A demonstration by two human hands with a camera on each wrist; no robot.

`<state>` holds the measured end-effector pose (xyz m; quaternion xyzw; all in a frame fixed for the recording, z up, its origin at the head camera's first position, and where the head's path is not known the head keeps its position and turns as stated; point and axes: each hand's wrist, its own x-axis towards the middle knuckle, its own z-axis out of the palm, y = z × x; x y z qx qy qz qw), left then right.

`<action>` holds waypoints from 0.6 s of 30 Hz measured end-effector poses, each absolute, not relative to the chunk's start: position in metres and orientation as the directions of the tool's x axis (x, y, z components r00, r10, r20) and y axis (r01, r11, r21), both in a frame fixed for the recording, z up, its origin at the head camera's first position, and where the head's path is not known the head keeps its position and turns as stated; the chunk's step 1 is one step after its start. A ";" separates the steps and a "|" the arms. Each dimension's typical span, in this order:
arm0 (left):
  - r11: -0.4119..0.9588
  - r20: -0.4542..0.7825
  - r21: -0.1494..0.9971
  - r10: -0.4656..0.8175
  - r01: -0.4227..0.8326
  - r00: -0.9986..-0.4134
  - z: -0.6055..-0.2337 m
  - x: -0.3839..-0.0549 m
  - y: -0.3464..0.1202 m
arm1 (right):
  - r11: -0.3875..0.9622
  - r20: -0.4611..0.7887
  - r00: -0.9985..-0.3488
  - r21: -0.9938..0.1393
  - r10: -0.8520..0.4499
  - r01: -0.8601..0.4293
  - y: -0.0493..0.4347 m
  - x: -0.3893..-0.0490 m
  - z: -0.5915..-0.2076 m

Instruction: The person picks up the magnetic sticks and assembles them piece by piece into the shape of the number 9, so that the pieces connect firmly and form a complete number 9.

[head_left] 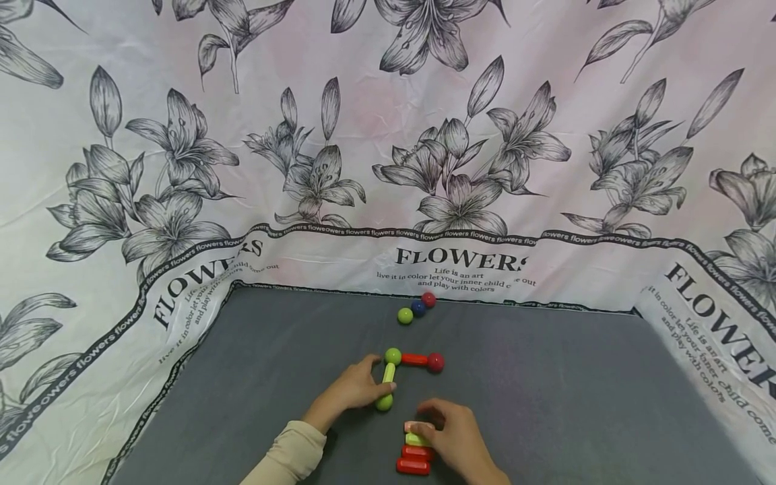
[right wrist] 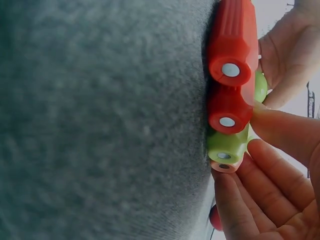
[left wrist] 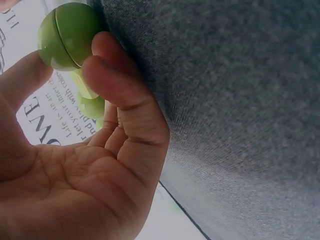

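Observation:
My left hand [head_left: 354, 385] pinches the near green ball [left wrist: 72, 37] between thumb and fingertips. A yellow-green magnetic stick [head_left: 389, 374] runs from that ball to another green ball [head_left: 393, 356]. From there a red stick [head_left: 415, 360] leads right to a red ball [head_left: 435, 362], forming a corner. My right hand [head_left: 455, 431] bends over a row of loose sticks. Its fingertips touch the pink stick [right wrist: 226, 166] at the far end, and the thumb lies across the row. Beside the pink stick are a yellow-green stick [right wrist: 227, 145] and two red sticks [right wrist: 230, 47] with metal-disc ends.
Farther back on the dark grey cloth [head_left: 545, 377] sit a green ball [head_left: 405, 316], a blue ball [head_left: 418, 308] and a red ball [head_left: 428, 300]. A flower-printed curtain [head_left: 339, 263] bounds the surface at the back and sides.

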<state>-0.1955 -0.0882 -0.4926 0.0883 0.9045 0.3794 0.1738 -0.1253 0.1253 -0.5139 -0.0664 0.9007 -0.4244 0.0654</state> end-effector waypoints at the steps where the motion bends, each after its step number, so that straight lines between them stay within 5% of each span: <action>1: 0.691 -0.248 0.722 0.293 0.026 -0.923 -0.493 -0.195 -0.088 | 0.629 -0.061 -0.982 -0.775 -0.178 -0.065 0.125 -0.125 -0.514; 18: 0.674 -0.237 0.739 0.287 0.019 -0.928 -0.498 -0.194 -0.088 | 0.617 -0.076 -0.983 -0.785 -0.168 -0.045 0.129 -0.124 -0.517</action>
